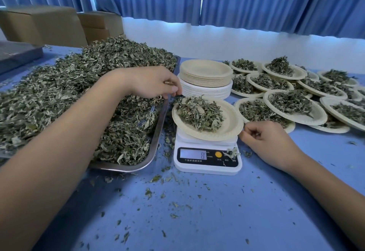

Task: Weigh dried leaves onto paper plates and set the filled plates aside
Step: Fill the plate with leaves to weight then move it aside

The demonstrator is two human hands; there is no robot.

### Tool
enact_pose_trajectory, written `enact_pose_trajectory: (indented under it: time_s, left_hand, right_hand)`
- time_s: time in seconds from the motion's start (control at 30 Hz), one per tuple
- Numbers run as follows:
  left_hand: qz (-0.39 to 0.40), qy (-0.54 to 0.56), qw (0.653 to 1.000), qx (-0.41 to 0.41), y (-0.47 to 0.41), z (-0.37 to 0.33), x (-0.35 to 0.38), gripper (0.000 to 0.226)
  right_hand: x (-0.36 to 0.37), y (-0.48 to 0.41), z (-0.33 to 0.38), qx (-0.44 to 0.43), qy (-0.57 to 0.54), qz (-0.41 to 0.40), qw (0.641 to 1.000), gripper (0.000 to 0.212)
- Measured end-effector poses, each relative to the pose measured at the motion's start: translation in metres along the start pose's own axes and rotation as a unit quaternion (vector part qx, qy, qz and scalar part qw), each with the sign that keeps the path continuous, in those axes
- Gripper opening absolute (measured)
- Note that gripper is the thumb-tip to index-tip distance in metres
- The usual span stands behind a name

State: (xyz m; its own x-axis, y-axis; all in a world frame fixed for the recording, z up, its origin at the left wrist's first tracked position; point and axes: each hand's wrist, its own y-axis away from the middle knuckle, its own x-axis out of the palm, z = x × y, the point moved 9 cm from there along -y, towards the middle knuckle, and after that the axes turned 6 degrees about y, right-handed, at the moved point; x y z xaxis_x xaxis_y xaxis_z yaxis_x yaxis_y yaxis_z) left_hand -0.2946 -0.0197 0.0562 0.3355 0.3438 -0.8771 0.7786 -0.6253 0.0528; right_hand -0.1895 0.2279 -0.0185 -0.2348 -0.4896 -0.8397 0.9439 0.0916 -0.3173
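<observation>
Plate (231,125) of leaves (199,112) is seated tilted on scale (207,164). A pinch is held by left hand (152,82) over tray (158,132) edge. Right hand (264,140) is curled at plate rim, grip can't be told. Plate should be levelled and leaves added in small pinches.

- Daylight through blue curtains (256,3) beyond the left grip (156,82) washes the tabletop (197,211) in cool, even light.
- Wide-angle lens bows the edges; nearest forearms (59,152) blur.

The scale's (207,158) display, just down and left of the right hand (264,140), shows one digit, seemingly 8. The Chinese characters beneath it and the button labels are too small to read.
</observation>
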Motion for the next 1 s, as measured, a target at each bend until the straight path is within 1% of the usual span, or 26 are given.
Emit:
enact_pose_trajectory:
  time_s: [0.07,0.13,0.23,0.3,0.43,0.47,0.57,0.63,0.77,0.87,0.93,1.0]
  left_hand:
    - [-0.010,0.007,1.000,-0.006,0.000,0.003,-0.003,0.025]
    - [-0.036,0.025,0.999,-0.011,0.001,0.007,-0.010,0.027]
    - [-0.075,0.100,0.992,-0.001,0.003,0.005,-0.017,0.028]
    - [-0.072,0.130,0.989,0.017,0.002,-0.005,-0.011,0.025]
    - [-0.039,0.098,0.993,0.051,-0.004,-0.031,0.010,0.009]
    - [-0.023,0.086,0.995,0.053,-0.004,-0.035,0.016,0.010]
    - [0.017,0.073,0.996,0.046,-0.006,-0.038,0.036,0.025]
    - [0.007,0.060,0.997,0.051,-0.010,-0.041,0.042,0.027]
    - [-0.032,0.068,0.995,0.063,-0.013,-0.048,0.045,0.018]
    - [-0.062,0.064,0.994,0.069,-0.012,-0.051,0.041,0.017]
    - [-0.083,0.058,0.993,0.069,-0.011,-0.051,0.036,0.022]
    - [-0.073,0.054,0.995,0.052,-0.011,-0.046,0.036,0.031]
  right_hand:
    - [0.000,0.000,0.000,0.001,0.003,0.002,1.000,0.046]
    - [-0.001,0.000,-0.002,0.002,0.005,0.006,1.000,0.046]
    - [-0.001,0.000,-0.004,0.005,0.003,0.007,1.000,0.045]
    - [0.000,0.000,-0.003,0.000,0.005,0.005,1.000,0.045]
    - [0.001,-0.001,-0.003,-0.004,0.006,0.007,1.000,0.045]
    - [0.001,-0.001,-0.004,-0.003,0.004,0.008,1.000,0.045]
    - [0.001,0.000,-0.004,-0.002,0.003,0.010,1.000,0.046]
    - [0.001,0.000,-0.004,-0.002,0.002,0.013,1.000,0.046]
    - [0.001,0.000,-0.005,0.000,-0.004,0.017,1.000,0.046]
    - [0.002,0.000,-0.004,0.001,-0.003,0.018,1.000,0.045]
    - [0.001,0.000,-0.005,0.003,-0.005,0.019,1.000,0.044]
    - [0.001,0.000,-0.005,0.002,-0.007,0.021,1.000,0.044]
